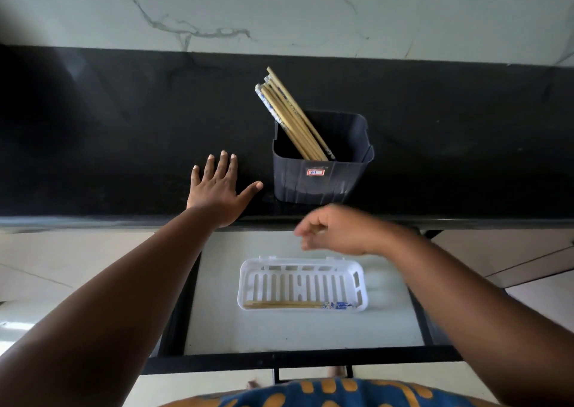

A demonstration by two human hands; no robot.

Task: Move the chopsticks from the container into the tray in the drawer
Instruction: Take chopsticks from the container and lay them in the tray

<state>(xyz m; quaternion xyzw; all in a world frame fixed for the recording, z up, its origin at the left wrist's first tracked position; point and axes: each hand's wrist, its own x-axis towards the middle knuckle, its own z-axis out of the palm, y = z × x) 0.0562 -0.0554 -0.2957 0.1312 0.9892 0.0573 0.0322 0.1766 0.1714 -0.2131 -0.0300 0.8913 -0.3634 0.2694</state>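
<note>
Chopsticks lean in container; left hand flat, right hand blurred, grip unclear.

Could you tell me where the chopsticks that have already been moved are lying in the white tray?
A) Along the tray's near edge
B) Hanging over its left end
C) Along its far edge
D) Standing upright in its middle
A: the moved chopsticks lie flat along the near long edge of the white tray, while the rest of the chopsticks stand leaning in the dark container.
</note>
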